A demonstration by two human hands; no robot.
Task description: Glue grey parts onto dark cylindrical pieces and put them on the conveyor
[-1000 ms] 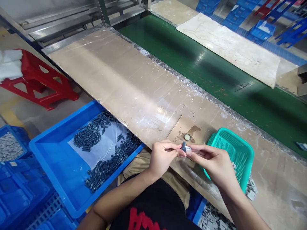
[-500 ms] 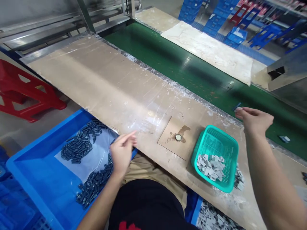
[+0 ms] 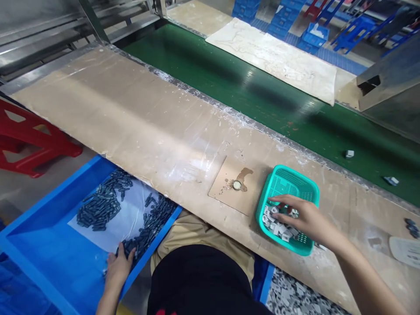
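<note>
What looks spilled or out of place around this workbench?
A dark wet-looking stain spreads over the cardboard square, right beside the small round cap, as if something dripped there. The bench top also has whitish smears and scuffs, perhaps just wear. I can't tell what the liquid is.

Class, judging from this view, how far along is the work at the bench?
Apparently done: two small pieces on the green belt. In hand: the right hand dips among pale parts in the green basket; the left hand touches dark parts in the blue bin. Remaining: plenty of parts in basket and bin, so the work looks far from finished.
</note>
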